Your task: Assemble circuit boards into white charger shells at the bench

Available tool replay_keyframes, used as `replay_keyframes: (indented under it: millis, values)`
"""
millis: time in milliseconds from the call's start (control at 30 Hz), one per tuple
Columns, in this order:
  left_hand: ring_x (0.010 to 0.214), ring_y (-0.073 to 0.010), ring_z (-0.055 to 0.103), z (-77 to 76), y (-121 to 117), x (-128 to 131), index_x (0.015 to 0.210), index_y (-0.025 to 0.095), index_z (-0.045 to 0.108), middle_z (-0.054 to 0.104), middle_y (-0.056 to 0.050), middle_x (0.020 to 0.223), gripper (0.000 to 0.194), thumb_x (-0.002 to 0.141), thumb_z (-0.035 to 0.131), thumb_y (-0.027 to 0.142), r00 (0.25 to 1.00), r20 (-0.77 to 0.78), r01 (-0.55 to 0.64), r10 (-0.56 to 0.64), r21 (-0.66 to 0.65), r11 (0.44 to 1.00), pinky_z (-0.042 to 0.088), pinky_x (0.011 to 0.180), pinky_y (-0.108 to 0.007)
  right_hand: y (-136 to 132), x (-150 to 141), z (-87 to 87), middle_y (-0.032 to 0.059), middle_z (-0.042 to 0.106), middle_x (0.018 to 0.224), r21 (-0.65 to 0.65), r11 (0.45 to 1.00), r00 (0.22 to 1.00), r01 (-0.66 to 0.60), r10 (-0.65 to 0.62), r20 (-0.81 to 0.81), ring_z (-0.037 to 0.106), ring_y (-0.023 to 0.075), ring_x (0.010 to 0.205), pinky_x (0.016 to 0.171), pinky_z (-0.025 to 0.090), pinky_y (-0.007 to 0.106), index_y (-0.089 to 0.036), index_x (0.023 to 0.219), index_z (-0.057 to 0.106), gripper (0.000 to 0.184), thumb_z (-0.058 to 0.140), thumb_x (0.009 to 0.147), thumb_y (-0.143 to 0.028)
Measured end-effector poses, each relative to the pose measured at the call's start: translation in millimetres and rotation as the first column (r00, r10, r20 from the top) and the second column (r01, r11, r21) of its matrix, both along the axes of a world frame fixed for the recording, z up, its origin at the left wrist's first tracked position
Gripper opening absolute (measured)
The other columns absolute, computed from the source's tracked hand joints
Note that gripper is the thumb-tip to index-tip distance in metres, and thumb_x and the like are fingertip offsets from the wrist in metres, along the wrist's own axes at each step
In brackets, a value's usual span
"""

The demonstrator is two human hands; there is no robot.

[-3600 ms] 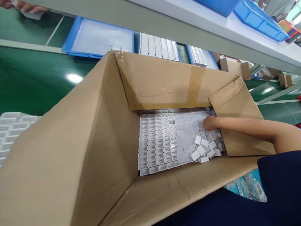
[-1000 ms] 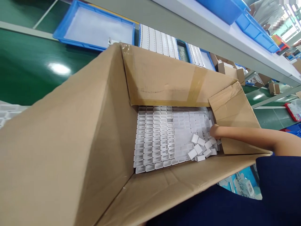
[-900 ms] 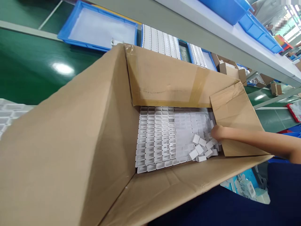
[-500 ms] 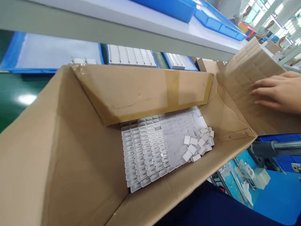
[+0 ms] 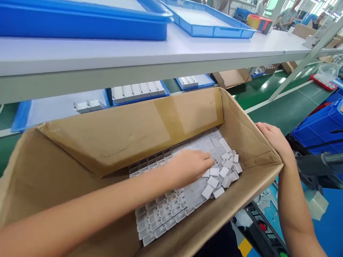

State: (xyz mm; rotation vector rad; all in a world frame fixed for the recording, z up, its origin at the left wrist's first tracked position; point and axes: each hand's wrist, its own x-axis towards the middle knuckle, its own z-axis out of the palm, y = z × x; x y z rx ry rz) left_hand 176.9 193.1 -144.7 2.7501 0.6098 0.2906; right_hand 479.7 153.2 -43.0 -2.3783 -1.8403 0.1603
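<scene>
A brown corrugated cardboard box (image 5: 120, 139) fills the lower centre of the frame, its top open. On its floor lies a white moulded plastic tray (image 5: 160, 214) of small rectangular cells in rows, partly hidden by the left forearm. Loose white rectangular blocks (image 5: 215, 182) lie heaped at odd angles on the right end of the tray.

Left hand (image 5: 189, 167): enters from the lower left, with the fingers extended and close together and the fingertips just beside the blocks. The pictures do not show whether it holds one.

Right hand (image 5: 270, 137): curved over the rim of the box's right wall, gripping the cardboard.

Step in hand, as judged: sorting through the loose blocks inside the box while the box is steadied. The next move calls for the left fingers to close on a single block without disturbing the tray.

Surroundings: a white shelf (image 5: 134, 53) crosses the upper frame and bears bright blue plastic trays (image 5: 209, 30). Deep blue plastic crates (image 5: 318, 134) stand at the right.
</scene>
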Motion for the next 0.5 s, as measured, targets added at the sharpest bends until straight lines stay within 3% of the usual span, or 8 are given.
replay_keyframes:
  millis: [67, 200, 333, 400, 500]
  values:
    - [0.073, -0.0129, 0.061, -8.8, 19.7, 49.0, 0.101, 0.02, 0.064, 0.064, -0.002, 0.086, 0.02, 0.086, 0.059, 0.009, 0.957, -0.107, 0.274, -0.269, 0.035, 0.961, 0.047, 0.061, -0.024, 1.1, -1.7, 1.2, 0.0109, 0.072, 0.106, 0.003, 0.999, 0.999, 0.052, -0.052, -0.005, 0.065, 0.0265, 0.094, 0.078, 0.047, 0.032, -0.016, 0.104, 0.069, 0.043, 0.031, 0.098, -0.036]
    - [0.066, -0.0133, 0.058, -44.6, 29.7, 119.0, 0.108, 0.022, 0.061, 0.063, -0.003, 0.085, 0.034, 0.082, 0.057, 0.002, 0.845, -0.204, 0.513, -0.495, 0.047, 0.857, 0.038, 0.049, -0.024, 8.3, -5.5, 9.4, 0.0173, 0.068, 0.107, -0.024, 0.991, 0.99, 0.131, -0.129, 0.059, 0.062, 0.0317, 0.098, 0.08, 0.044, 0.038, -0.013, 0.105, 0.067, 0.039, 0.033, 0.097, -0.03]
    - [0.074, -0.0152, 0.059, -77.3, 30.6, 127.3, 0.106, 0.021, 0.061, 0.064, -0.005, 0.088, 0.024, 0.089, 0.053, 0.007, 0.774, -0.199, 0.619, -0.601, 0.041, 0.784, 0.04, 0.056, -0.025, 11.2, -9.6, 9.1, 0.0153, 0.067, 0.095, -0.04, 0.991, 0.981, 0.129, -0.122, 0.148, 0.062, 0.0278, 0.088, 0.074, 0.042, 0.035, -0.012, 0.099, 0.067, 0.038, 0.032, 0.097, -0.027]
    - [0.079, -0.0163, 0.059, -88.3, 34.4, 119.4, 0.11, 0.021, 0.061, 0.064, -0.007, 0.092, 0.024, 0.093, 0.047, 0.01, 0.789, -0.192, 0.601, -0.583, 0.045, 0.798, 0.043, 0.061, -0.026, 11.0, -10.1, 7.7, 0.0147, 0.066, 0.092, -0.026, 0.993, 0.98, 0.118, -0.112, 0.165, 0.061, 0.0267, 0.085, 0.071, 0.041, 0.034, -0.011, 0.099, 0.067, 0.038, 0.032, 0.098, -0.028]
    - [0.084, -0.018, 0.059, -100.8, 37.0, 109.2, 0.125, 0.019, 0.055, 0.064, -0.009, 0.095, 0.035, 0.095, 0.04, 0.008, 0.853, -0.216, 0.497, -0.475, 0.061, 0.866, 0.045, 0.065, -0.027, 11.0, -10.1, 7.8, 0.0138, 0.064, 0.091, -0.028, 0.993, 0.98, 0.111, -0.105, 0.169, 0.06, 0.0255, 0.08, 0.066, 0.039, 0.033, -0.012, 0.099, 0.067, 0.039, 0.032, 0.097, -0.029]
